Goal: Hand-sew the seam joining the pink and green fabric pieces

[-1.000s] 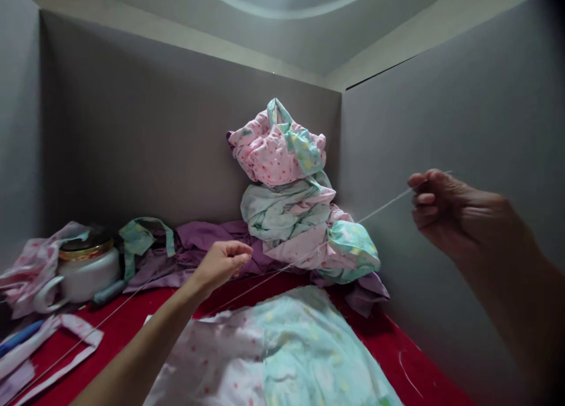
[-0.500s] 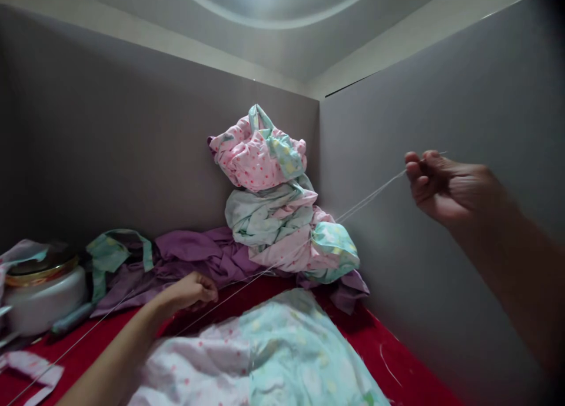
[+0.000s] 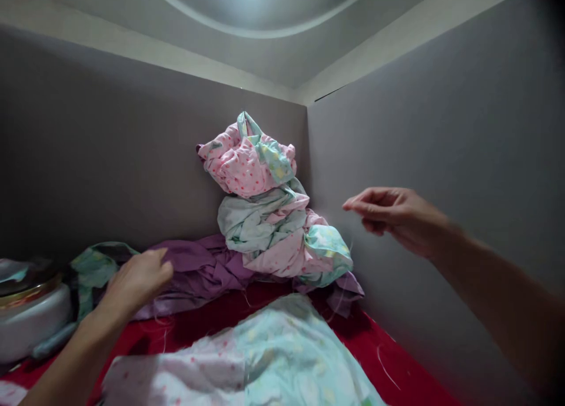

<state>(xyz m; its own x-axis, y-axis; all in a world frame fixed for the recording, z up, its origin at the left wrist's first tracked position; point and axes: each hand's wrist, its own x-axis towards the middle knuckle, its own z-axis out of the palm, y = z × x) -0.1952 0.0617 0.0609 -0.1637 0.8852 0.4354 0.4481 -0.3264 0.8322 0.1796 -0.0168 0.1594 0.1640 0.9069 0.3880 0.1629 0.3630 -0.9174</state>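
My right hand (image 3: 392, 218) is raised in front of the right-hand panel, thumb and fingertips pinched together. A faint strand of white thread (image 3: 352, 238) hangs just below those fingertips; its ends do not show clearly. My left hand (image 3: 136, 279), smeared by motion, is closed in front of the purple cloth (image 3: 198, 270); what it holds, if anything, is hidden. Between my forearms, close to me, lies a flat piece of sewn fabric (image 3: 273, 353), part white with pink dots and part pale green with a print. Neither hand touches it.
Bundled pink and mint cloth items (image 3: 260, 218) are stacked in the corner. At the left stands a white jar (image 3: 35, 318) with a gold band, beside green cloth (image 3: 95, 270). Grey panels (image 3: 154, 153) enclose the back and right. Loose threads lie on the red cover (image 3: 388, 359).
My right hand has come left and down; the long taut thread across the scene is no longer visible. My left hand has moved left and slightly up. The view has shifted a little.
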